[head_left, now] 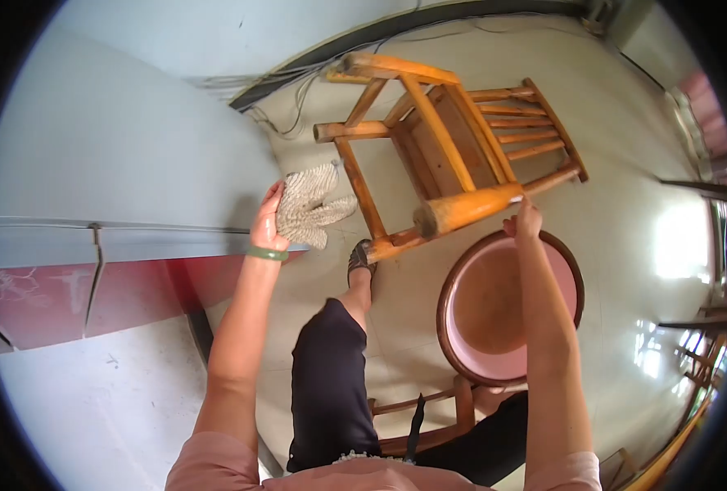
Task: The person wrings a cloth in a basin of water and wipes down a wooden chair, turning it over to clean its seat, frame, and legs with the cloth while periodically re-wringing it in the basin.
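My left hand (268, 219), with a green bangle at its wrist, holds up a beige ribbed cloth (306, 204) whose lower right part hangs in separate flaps. The cloth is left of the wooden chair (462, 211) and apart from it. That chair lies tipped over on the floor, legs toward me and slatted backrest pointing right. At the near chair leg, my right hand (526, 222) is closed on its right end; the fingertips are partly hidden. Below my right forearm stands a round pink basin (550, 270) with a brown rim and murky brownish water (486, 303).
Left of me is a grey and red cabinet-like surface (134, 286). Cables (298, 102) run along the wall base behind the chair. Beneath me is a wooden seat frame (464, 401). More wooden furniture (699, 368) stands at the right edge on the tiled floor (617, 245).
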Demonstrator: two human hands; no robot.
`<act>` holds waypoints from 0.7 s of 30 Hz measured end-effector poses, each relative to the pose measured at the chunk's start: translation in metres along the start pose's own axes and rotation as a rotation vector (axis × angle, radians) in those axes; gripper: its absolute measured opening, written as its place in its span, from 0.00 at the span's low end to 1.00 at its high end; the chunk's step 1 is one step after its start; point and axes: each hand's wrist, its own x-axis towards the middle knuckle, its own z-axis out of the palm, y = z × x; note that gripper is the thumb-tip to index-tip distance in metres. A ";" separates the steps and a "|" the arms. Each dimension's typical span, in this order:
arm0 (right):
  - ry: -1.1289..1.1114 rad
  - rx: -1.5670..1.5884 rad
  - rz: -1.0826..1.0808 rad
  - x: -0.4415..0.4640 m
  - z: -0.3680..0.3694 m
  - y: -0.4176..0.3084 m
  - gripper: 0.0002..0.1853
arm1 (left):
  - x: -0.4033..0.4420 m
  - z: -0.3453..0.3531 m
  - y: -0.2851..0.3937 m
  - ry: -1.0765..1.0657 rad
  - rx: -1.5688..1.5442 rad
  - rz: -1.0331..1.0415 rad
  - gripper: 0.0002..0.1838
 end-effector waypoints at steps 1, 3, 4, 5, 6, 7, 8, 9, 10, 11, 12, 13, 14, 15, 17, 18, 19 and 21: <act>-0.014 0.030 -0.072 -0.019 -0.011 0.009 0.12 | -0.016 0.022 0.008 -0.019 0.035 -0.016 0.08; -0.114 0.030 -0.080 -0.067 -0.040 0.032 0.09 | -0.048 0.065 0.011 -0.148 0.080 -0.113 0.08; -0.202 0.011 -0.009 -0.090 -0.058 0.044 0.07 | -0.064 0.085 0.006 -0.257 0.114 -0.191 0.08; -0.202 0.088 0.025 -0.120 -0.075 0.049 0.08 | -0.084 0.110 -0.008 -0.282 0.162 -0.252 0.07; -0.197 0.162 0.059 -0.146 -0.090 0.049 0.09 | -0.096 0.125 -0.029 -0.314 0.163 -0.294 0.07; -0.166 0.167 0.094 -0.163 -0.107 0.050 0.09 | -0.106 0.139 -0.051 -0.375 0.243 -0.368 0.07; -0.137 0.173 0.132 -0.175 -0.124 0.054 0.10 | -0.116 0.152 -0.073 -0.435 0.326 -0.439 0.08; -0.083 0.186 0.144 -0.181 -0.142 0.062 0.10 | -0.126 0.172 -0.095 -0.482 0.466 -0.491 0.10; -0.045 0.193 0.157 -0.183 -0.161 0.074 0.10 | -0.121 0.173 -0.126 -0.545 0.680 -0.405 0.14; 0.043 0.165 0.124 -0.181 -0.179 0.089 0.10 | -0.115 0.172 -0.147 -0.457 0.830 -0.429 0.17; 0.129 0.131 0.086 -0.176 -0.196 0.105 0.10 | -0.108 0.174 -0.164 -0.369 0.978 -0.443 0.19; 0.219 0.077 0.117 -0.161 -0.214 0.134 0.10 | -0.100 0.174 -0.183 -0.349 0.974 -0.408 0.21; 0.246 0.070 0.127 -0.155 -0.226 0.153 0.10 | -0.095 0.173 -0.198 -0.321 0.972 -0.377 0.23; 0.353 -0.026 0.184 -0.157 -0.234 0.164 0.09 | -0.099 0.174 -0.207 -0.345 0.927 -0.366 0.20; 0.442 -0.212 0.350 -0.154 -0.241 0.187 0.08 | -0.103 0.173 -0.229 -0.424 0.962 -0.409 0.18; 0.453 -0.223 0.366 -0.150 -0.236 0.201 0.08 | -0.103 0.174 -0.237 -0.501 1.002 -0.428 0.16; 0.486 -0.476 0.230 -0.144 -0.230 0.217 0.08 | -0.104 0.183 -0.242 -0.516 1.057 -0.474 0.16; 0.363 -0.779 0.100 -0.130 -0.208 0.241 0.11 | -0.098 0.195 -0.253 -0.580 0.980 -0.437 0.16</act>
